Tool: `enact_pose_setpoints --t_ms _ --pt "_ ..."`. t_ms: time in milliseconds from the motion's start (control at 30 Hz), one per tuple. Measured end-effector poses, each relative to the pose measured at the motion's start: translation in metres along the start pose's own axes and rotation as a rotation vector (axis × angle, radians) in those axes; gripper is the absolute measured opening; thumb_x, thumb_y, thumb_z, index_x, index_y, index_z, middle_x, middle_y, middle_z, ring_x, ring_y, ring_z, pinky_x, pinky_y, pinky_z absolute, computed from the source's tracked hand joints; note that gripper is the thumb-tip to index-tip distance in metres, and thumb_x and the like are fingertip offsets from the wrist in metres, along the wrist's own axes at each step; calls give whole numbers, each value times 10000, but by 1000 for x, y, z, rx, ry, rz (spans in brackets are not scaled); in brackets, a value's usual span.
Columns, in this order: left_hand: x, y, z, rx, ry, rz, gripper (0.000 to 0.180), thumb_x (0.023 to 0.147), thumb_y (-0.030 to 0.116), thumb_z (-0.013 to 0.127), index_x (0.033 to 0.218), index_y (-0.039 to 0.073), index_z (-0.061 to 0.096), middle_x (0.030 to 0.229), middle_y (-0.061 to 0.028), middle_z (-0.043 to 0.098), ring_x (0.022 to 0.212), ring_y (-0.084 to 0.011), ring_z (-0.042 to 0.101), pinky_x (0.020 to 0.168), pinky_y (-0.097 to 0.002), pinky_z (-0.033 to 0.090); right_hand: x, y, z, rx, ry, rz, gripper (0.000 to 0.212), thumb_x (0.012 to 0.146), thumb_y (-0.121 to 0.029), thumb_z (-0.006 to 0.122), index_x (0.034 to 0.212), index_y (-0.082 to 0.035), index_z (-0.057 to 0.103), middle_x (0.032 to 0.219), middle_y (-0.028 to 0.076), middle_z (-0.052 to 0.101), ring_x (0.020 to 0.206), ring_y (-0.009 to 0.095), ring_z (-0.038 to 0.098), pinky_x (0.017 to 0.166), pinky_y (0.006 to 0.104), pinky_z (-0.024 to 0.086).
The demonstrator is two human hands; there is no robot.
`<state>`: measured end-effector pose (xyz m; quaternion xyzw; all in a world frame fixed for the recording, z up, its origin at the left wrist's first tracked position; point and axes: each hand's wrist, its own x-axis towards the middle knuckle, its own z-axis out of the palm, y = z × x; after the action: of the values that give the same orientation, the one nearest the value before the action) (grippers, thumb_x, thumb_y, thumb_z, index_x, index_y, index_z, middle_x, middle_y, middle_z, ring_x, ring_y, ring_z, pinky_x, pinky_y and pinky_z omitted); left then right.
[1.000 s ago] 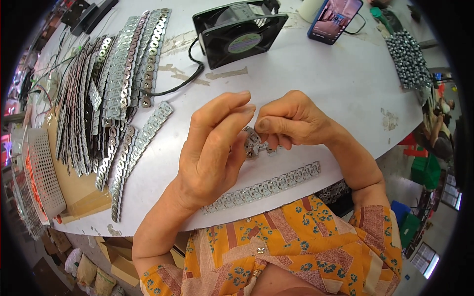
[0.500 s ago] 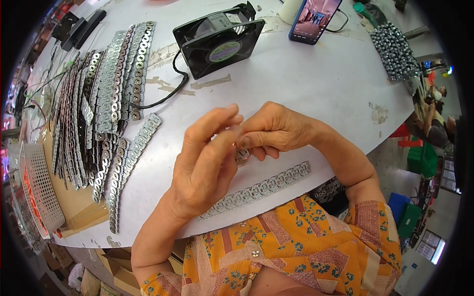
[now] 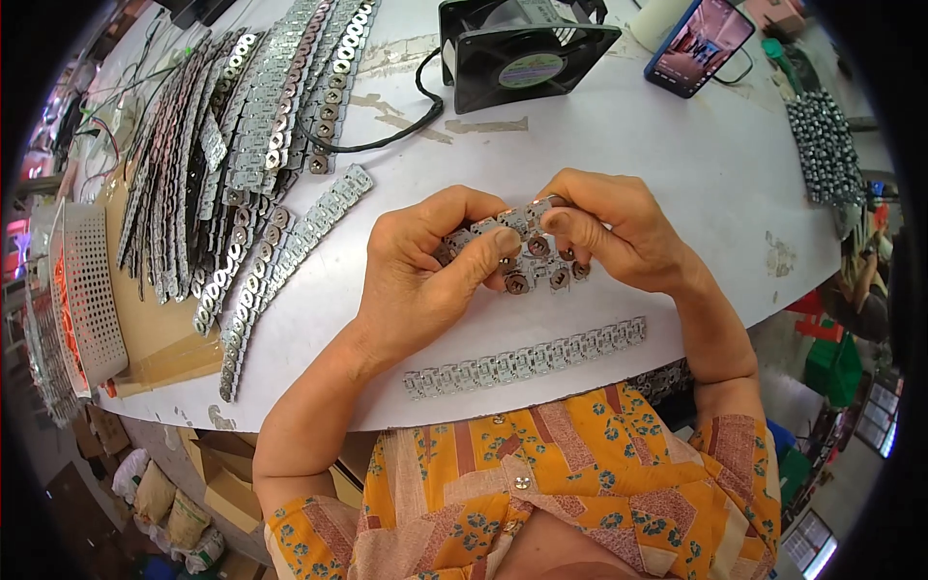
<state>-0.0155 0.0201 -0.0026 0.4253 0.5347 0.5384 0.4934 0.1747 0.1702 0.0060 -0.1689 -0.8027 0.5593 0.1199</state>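
Note:
Both my hands hold a bent or folded strip of small circuit boards, silvery grey with brown round parts on it. My left hand grips its left side, thumb pressed on top. At its right end my right hand pinches it between thumb and curled fingers. The fingertips behind the strip are hidden. Nearer to me, a flat strip of circuit boards lies on the white table, with no round parts visible. To the left, a large pile of similar strips is spread out, several with rows of round metal parts.
A black fan with a black cable stands at the back. Beside it a phone leans upright. At the far right is a bundle of dark and silver parts. A white perforated basket sits at the left edge by brown cardboard.
The view has shifted, moving the table's things within the picture. My fingers were close together around a small part; now both hands hold the bent strip of circuit boards.

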Motion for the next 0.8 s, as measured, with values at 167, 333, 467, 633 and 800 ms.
enact_pose_setpoints --t_ms 167,333,467,633,800 --pt "1 -1 -1 -43 -5 -22 184 981 122 740 1073 -34 711 858 -56 732 667 -72 641 604 -198 516 -1 0 4 -435 149 -360 219 992 -155 697 885 -9 574 713 116 550 569 274 560 512 362 417" --pt "5 -6 -4 17 -50 27 116 973 91 724 1012 -17 708 754 -10 679 627 -32 582 548 -196 441 -3 3 0 -234 -50 -245 160 1010 -127 651 938 14 628 708 104 580 573 265 596 534 361 449" --pt "11 -5 -10 5 -134 -21 123 963 112 736 996 -4 712 761 -2 677 647 -24 575 551 -191 431 2 7 -5 -172 -97 -242 140 1009 -122 649 948 3 629 690 98 562 567 275 582 531 370 443" --pt "3 15 -9 53 -105 57 145 958 102 733 1014 -31 715 847 -39 731 739 -67 658 624 -225 503 -3 -18 -4 -542 -7 -399 113 959 -108 652 896 -47 581 771 109 509 621 307 580 540 407 455" --pt "7 -2 0 50 -41 -33 163 951 70 727 1061 -50 735 890 -68 748 817 -92 704 681 -238 550 -4 5 1 -367 -21 -252 136 986 -130 605 903 -48 535 770 154 527 643 394 584 579 460 482"
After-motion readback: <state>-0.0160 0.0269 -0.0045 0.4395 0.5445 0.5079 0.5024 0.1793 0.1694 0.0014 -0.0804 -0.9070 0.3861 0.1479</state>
